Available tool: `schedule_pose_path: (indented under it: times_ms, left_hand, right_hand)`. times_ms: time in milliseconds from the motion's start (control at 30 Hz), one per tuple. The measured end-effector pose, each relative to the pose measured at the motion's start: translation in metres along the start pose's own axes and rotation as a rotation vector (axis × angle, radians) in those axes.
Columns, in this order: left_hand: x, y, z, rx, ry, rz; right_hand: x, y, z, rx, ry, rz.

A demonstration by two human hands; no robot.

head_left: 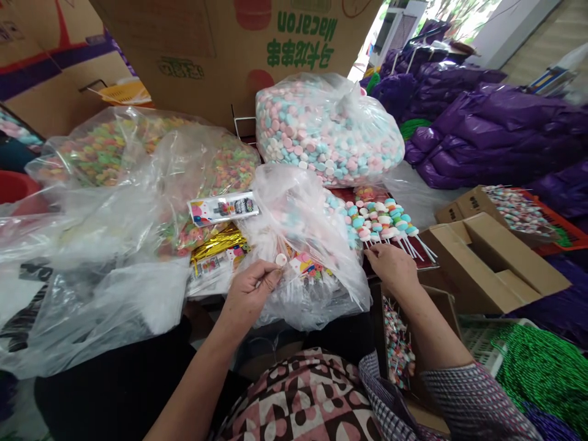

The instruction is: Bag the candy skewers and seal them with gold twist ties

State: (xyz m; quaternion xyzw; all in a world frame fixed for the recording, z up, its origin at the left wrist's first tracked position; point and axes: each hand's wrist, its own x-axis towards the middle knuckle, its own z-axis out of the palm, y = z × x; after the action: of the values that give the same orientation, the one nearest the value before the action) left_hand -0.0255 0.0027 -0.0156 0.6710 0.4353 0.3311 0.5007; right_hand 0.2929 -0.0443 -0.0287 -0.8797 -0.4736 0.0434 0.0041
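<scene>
My left hand (250,286) pinches a thin white stick with one pale pink candy (280,260) at its tip, held in front of a crumpled clear plastic bag (305,245) of candies and sticks. My right hand (390,264) rests palm down at the near end of a row of finished skewers (381,222), pink, white and blue candies threaded on white sticks, lying on a dark red surface. Its fingers touch the stick ends; I cannot tell whether it grips one.
A large clear bag of pastel candies (326,131) stands behind. Bags of orange-green ring candies (138,153) lie left. Open cardboard boxes (493,260) with skewers sit right, purple bags (496,122) behind them. Another box of skewers (397,346) sits by my lap, green cord (546,367) at far right.
</scene>
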Motion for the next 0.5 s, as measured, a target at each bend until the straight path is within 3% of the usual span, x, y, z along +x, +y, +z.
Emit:
schedule_pose_path:
  times_ms: [233,367,500]
  left_hand:
    - [0.000,-0.015,-0.004,-0.274,0.131,-0.146]
    - [0.002,-0.016,-0.006,-0.435,0.201,-0.212]
    - [0.003,-0.013,-0.009,-0.516,0.262,-0.232]
  right_hand:
    - [-0.004,0.002,0.007,0.085,0.099,0.031]
    - [-0.010,0.014,0.012,0.396,0.257,-0.053]
    - [-0.018,0.021,0.015,0.652,0.283,-0.050]
